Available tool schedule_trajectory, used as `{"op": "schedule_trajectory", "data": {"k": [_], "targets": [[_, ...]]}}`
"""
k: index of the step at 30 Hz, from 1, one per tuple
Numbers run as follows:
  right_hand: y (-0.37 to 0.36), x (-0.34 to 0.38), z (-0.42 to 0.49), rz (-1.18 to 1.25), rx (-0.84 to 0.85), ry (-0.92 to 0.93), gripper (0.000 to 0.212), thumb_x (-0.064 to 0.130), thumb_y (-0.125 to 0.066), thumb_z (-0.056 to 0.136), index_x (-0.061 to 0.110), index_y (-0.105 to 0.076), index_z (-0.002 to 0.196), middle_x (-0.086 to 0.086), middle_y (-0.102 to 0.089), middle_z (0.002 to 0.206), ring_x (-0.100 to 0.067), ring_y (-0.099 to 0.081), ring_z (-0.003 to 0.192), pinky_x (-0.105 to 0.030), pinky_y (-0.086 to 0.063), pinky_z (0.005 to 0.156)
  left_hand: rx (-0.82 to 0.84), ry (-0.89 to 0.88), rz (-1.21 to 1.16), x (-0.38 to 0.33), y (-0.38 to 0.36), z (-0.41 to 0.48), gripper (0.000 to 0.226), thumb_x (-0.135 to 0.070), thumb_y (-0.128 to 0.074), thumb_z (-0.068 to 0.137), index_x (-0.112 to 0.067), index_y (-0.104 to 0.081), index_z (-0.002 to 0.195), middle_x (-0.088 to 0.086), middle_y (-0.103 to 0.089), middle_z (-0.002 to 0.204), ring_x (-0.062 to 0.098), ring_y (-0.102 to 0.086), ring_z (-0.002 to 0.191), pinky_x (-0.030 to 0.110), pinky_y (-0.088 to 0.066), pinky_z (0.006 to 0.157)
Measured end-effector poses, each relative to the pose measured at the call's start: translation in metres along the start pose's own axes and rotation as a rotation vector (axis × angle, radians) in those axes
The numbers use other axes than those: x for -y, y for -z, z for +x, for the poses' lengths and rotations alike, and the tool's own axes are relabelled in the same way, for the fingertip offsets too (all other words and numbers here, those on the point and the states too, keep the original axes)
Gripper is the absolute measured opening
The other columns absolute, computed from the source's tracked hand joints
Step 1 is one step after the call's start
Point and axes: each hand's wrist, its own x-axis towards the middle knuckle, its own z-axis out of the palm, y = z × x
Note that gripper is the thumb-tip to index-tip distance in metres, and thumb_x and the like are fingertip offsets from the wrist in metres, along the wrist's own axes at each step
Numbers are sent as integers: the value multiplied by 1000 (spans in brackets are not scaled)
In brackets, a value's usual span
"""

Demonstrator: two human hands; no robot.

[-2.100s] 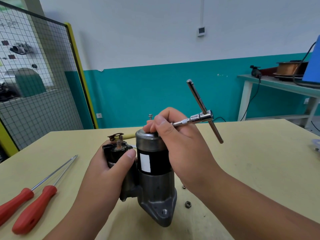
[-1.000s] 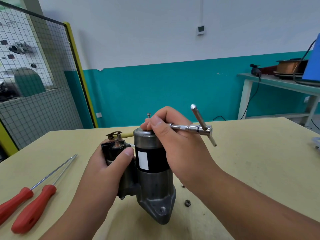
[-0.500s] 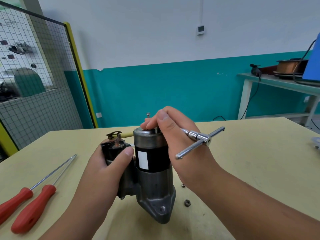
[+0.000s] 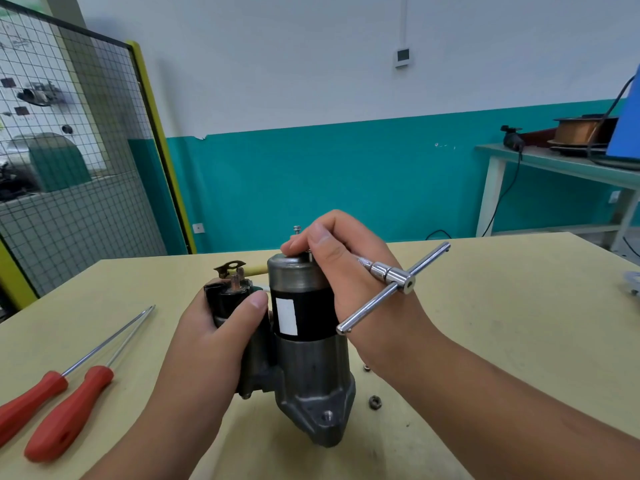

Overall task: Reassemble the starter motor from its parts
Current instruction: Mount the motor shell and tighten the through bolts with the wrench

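The starter motor (image 4: pixel 304 341) stands upright on the table (image 4: pixel 502 323). My left hand (image 4: pixel 221 327) curls round its solenoid side, thumb pressed in front. My right hand (image 4: pixel 360 282) pinches the T-handle wrench (image 4: pixel 394 285) shaft at the motor's top cap. A loose nut (image 4: pixel 374 402) lies beside the base.

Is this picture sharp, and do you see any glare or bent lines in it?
In the head view the starter motor is sharp under soft, even light; there too, glare streaks the T-handle wrench; the yellow frame post at left leans and bows, likely the wide lens.
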Motion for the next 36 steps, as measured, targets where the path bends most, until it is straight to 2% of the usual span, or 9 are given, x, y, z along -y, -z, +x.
{"op": "schedule_trajectory", "data": {"k": [3, 6, 9, 12, 16, 21, 24, 30, 36], "targets": [[5, 9, 2, 43, 19, -17, 40, 41, -47, 107, 15, -71, 90, -3, -75, 96, -19, -71, 97, -37, -58, 87, -36, -61, -2, 0, -1, -4, 44, -69, -68, 63, -44, -73, 98, -5, -78, 85, 34, -77, 80, 38, -52, 50], [11, 20, 9, -21, -34, -84, 50, 54, -46, 99, 24, -75, 71, 1, -76, 91, -20, -71, 100, -50, -56, 96, -26, -119, 5, -1, -1, -7, 38, -67, -67, 64, -46, -73, 95, -8, -77, 84, 28, -76, 81, 45, -53, 60], [14, 28, 14, -187, -70, -139, 55, 61, -47, 92, 20, -69, 62, -3, -71, 81, -23, -69, 92, -57, -53, 95, 8, -193, 40, -8, -4, -13, 36, -63, -65, 66, -46, -72, 96, -13, -77, 85, 7, -73, 78, 41, -53, 66], [17, 35, 16, -213, -104, -265, 55, 63, -48, 87, 17, -64, 62, -3, -68, 74, -27, -68, 85, -60, -53, 93, 50, -220, 59, -13, -6, -18, 35, -61, -64, 67, -46, -72, 98, -15, -77, 87, 1, -72, 80, 36, -52, 70], [36, 28, 29, -107, -274, -337, 47, 52, -48, 95, 21, -52, 60, 2, -46, 53, -18, -50, 55, -49, -55, 69, 53, -223, 20, -10, -4, -18, 39, -59, -65, 67, -45, -73, 102, -12, -79, 93, 4, -74, 85, 37, -53, 74], [57, 18, 31, -97, 27, -638, 24, 28, -55, 106, 14, -57, 86, -1, -36, 48, -18, -40, 44, -29, -43, 45, 35, -208, 8, -10, -3, -17, 35, -61, -64, 66, -47, -72, 97, -15, -77, 89, 2, -72, 83, 32, -51, 72], [53, 17, 31, -12, 3, -625, 21, 28, -52, 108, 15, -57, 91, 1, -36, 49, -16, -39, 44, -27, -42, 45, 13, -190, -6, -8, -3, -15, 35, -62, -63, 65, -47, -72, 95, -15, -76, 85, 3, -71, 76, 25, -52, 59], [42, 34, 32, 578, -107, -527, 28, 35, -46, 105, 20, -61, 87, 3, -38, 62, -17, -41, 55, -31, -36, 51, 18, -192, -17, -9, -3, -15, 36, -63, -63, 64, -51, -72, 96, -15, -78, 90, 1, -72, 84, 35, -53, 74], [39, 44, 30, 563, -168, -320, 37, 44, -58, 102, 21, -71, 76, 4, -42, 66, -14, -41, 61, -31, -34, 59, 51, -226, -8, -8, -3, -17, 31, -58, -65, 68, -45, -74, 96, -11, -78, 89, 5, -73, 83, 19, -57, 64]]}}
